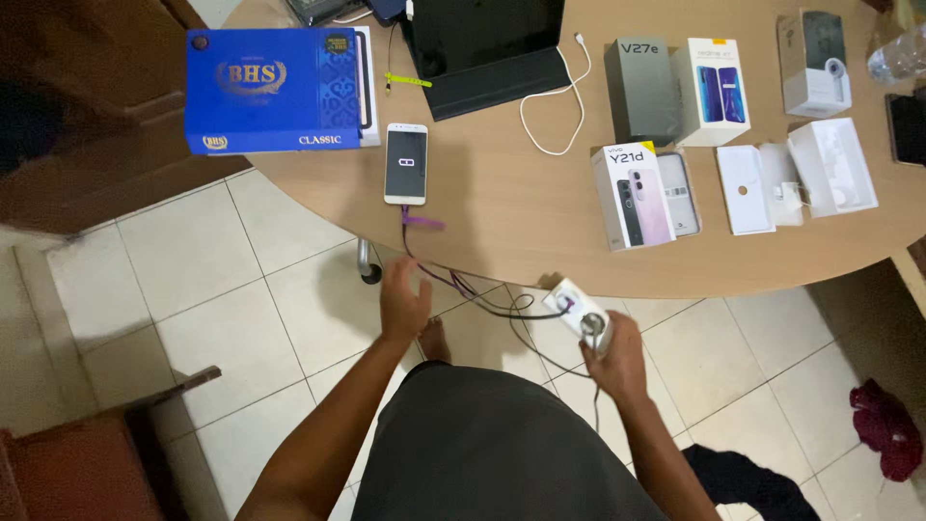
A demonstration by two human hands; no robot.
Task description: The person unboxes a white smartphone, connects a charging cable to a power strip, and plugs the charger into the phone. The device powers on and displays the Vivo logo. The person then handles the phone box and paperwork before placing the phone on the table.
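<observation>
Charger (pixel 579 311) in right hand (pixel 617 357), below table (pixel 502 222).

A white charger (pixel 577 311) sat gripped in the right hand (pixel 617 359) just below the table edge, tilted, with a dark cable (pixel 482 294) plugged into it. The cable looped up past the open left hand (pixel 403 301) to a white phone (pixel 406 163), lying flat, screen lit.
</observation>
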